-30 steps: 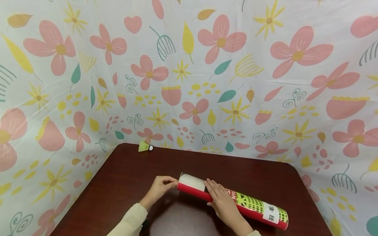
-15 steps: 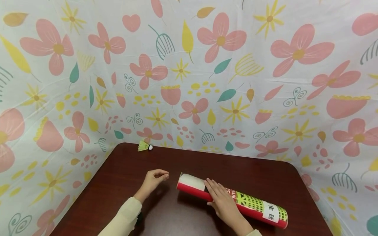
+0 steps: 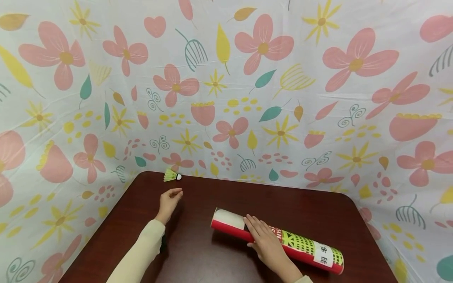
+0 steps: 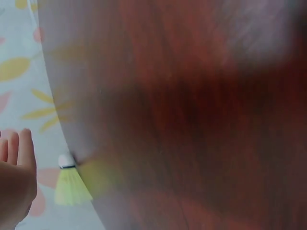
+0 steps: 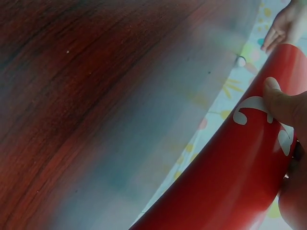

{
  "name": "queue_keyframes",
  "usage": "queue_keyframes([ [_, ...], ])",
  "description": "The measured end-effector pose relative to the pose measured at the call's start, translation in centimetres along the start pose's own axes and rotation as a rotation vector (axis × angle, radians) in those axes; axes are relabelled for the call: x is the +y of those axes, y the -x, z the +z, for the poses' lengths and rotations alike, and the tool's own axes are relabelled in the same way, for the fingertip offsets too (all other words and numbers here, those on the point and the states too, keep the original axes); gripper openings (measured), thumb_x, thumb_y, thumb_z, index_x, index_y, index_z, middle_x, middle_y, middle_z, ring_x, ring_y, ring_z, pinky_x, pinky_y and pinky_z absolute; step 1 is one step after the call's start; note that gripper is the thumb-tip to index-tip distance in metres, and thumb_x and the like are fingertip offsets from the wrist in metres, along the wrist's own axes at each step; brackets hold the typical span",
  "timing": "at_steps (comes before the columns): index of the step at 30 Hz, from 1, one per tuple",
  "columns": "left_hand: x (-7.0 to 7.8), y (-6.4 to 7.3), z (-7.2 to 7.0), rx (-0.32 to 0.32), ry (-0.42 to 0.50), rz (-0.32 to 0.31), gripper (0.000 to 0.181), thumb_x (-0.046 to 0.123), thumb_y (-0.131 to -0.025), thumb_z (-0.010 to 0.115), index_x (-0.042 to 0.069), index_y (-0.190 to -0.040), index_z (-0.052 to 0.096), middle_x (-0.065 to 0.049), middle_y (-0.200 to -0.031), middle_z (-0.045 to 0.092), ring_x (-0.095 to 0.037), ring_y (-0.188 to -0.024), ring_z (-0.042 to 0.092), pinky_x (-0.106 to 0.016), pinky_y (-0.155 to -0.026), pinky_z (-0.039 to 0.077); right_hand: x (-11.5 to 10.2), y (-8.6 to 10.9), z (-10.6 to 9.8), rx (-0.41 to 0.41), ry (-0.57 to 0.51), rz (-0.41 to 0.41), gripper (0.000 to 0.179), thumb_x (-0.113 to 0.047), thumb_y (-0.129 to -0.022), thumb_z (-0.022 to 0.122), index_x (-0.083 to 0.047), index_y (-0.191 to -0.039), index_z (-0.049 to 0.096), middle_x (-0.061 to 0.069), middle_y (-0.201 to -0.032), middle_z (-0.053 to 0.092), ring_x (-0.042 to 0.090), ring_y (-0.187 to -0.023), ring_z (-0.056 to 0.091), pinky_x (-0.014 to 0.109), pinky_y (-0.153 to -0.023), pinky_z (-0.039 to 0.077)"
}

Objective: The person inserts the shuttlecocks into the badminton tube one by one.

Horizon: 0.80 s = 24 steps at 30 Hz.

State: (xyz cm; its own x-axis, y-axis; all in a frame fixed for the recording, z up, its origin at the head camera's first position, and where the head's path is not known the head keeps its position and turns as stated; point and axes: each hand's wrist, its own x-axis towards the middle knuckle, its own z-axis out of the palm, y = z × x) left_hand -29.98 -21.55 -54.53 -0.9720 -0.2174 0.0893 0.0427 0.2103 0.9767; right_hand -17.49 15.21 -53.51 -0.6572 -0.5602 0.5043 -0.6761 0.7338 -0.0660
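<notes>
A red, white and yellow-green shuttlecock tube (image 3: pixel 308 245) lies slantwise on the table, its white-patched end towards the left. Draped over its middle, my right hand (image 3: pixel 267 247) grips it, fingers across the top and thumb (image 5: pixel 278 98) against the red side. My left hand (image 3: pixel 168 204) is over the table's left part, apart from the tube, its fingers loosely bent around nothing. Just beyond those fingertips a yellow shuttlecock (image 3: pixel 171 175) with a white cork lies on its side at the far edge; the left wrist view also shows this shuttlecock (image 4: pixel 72 184).
The dark brown table (image 3: pixel 198 243) has rounded far corners and a glossy top. A flower-patterned white cloth (image 3: pixel 226 98) hangs close behind it and along both sides.
My left hand has left the tube's left end and moved left and away from me, nearing the shuttlecock. The right hand and tube have stayed in place.
</notes>
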Motion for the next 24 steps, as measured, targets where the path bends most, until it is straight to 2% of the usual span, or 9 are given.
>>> queue_keyframes([
  [4, -0.1, -1.4, -0.6, 0.072, -0.047, 0.01, 0.026, 0.005, -0.094, 0.061, -0.004, -0.118, 0.064, -0.023, -0.115, 0.064, -0.031, -0.103, 0.062, -0.033, -0.082, 0.052, 0.1, 0.0, 0.0, 0.007, 0.018, -0.007, 0.083, -0.02, -0.074, 0.084, -0.005, -0.144, 0.043, 0.012, -0.145, 0.046, 0.027, -0.13, 0.047, 0.044, -0.102, 0.04],
  [7, -0.1, -2.3, -1.0, 0.103, -0.056, 0.025, 0.028, 0.003, -0.095, 0.059, -0.007, -0.12, 0.062, -0.026, -0.117, 0.062, -0.034, -0.105, 0.06, -0.03, -0.082, 0.052, 0.2, -0.1, 0.0, 0.008, 0.019, 0.0, 0.083, -0.02, -0.074, 0.084, -0.005, -0.144, 0.043, 0.012, -0.145, 0.046, 0.026, -0.13, 0.047, 0.044, -0.102, 0.039],
  [12, -0.6, -3.7, -1.5, 0.131, -0.058, 0.006, 0.031, 0.002, -0.096, 0.055, -0.008, -0.125, 0.058, -0.027, -0.122, 0.059, -0.038, -0.113, 0.056, -0.042, -0.092, 0.048, 0.1, -0.1, 0.0, 0.0, 0.02, 0.004, 0.082, -0.021, -0.074, 0.083, -0.004, -0.144, 0.044, 0.013, -0.143, 0.048, 0.026, -0.13, 0.047, 0.044, -0.102, 0.04],
  [15, -1.1, -4.3, -1.9, 0.148, -0.044, 0.017, 0.033, 0.003, -0.096, 0.055, -0.009, -0.126, 0.056, -0.026, -0.121, 0.058, -0.038, -0.112, 0.055, -0.047, -0.093, 0.046, 0.1, -0.1, 0.0, -0.006, 0.028, 0.006, 0.082, -0.021, -0.074, 0.084, -0.004, -0.143, 0.044, 0.013, -0.143, 0.048, 0.027, -0.129, 0.048, 0.045, -0.101, 0.041],
  [16, -1.3, -4.4, -2.1, 0.16, -0.022, 0.048, 0.033, 0.005, -0.095, 0.057, -0.009, -0.124, 0.057, -0.025, -0.118, 0.06, -0.036, -0.109, 0.057, -0.044, -0.089, 0.049, 0.2, -0.1, 0.0, -0.008, 0.028, 0.007, 0.082, -0.021, -0.074, 0.084, -0.004, -0.143, 0.044, 0.013, -0.143, 0.048, 0.027, -0.129, 0.048, 0.045, -0.101, 0.041],
  [18, -1.5, -4.7, -2.4, 0.163, -0.015, 0.06, 0.036, 0.007, -0.095, 0.058, -0.01, -0.126, 0.054, -0.025, -0.118, 0.058, -0.037, -0.109, 0.056, -0.045, -0.089, 0.049, 0.2, -0.1, 0.0, -0.015, 0.028, 0.009, 0.082, -0.021, -0.074, 0.084, -0.004, -0.144, 0.044, 0.013, -0.143, 0.048, 0.026, -0.13, 0.047, 0.045, -0.101, 0.041],
  [22, -1.6, -5.2, -3.0, 0.14, -0.01, 0.02, 0.042, 0.006, -0.096, 0.056, -0.009, -0.135, 0.046, -0.027, -0.13, 0.05, -0.039, -0.121, 0.048, -0.047, -0.097, 0.044, 0.1, 0.0, 0.1, -0.025, 0.023, 0.008, 0.082, -0.021, -0.075, 0.083, -0.004, -0.144, 0.042, 0.013, -0.143, 0.048, 0.026, -0.13, 0.047, 0.045, -0.101, 0.041],
  [24, -1.3, -5.5, -3.3, 0.107, -0.04, -0.044, 0.047, 0.003, -0.098, 0.051, -0.009, -0.142, 0.037, -0.029, -0.14, 0.04, -0.042, -0.13, 0.038, -0.051, -0.104, 0.036, 0.1, 0.1, 0.1, -0.033, 0.018, 0.008, 0.082, -0.021, -0.075, 0.082, -0.004, -0.145, 0.042, 0.013, -0.144, 0.048, 0.027, -0.13, 0.046, 0.045, -0.101, 0.041],
])
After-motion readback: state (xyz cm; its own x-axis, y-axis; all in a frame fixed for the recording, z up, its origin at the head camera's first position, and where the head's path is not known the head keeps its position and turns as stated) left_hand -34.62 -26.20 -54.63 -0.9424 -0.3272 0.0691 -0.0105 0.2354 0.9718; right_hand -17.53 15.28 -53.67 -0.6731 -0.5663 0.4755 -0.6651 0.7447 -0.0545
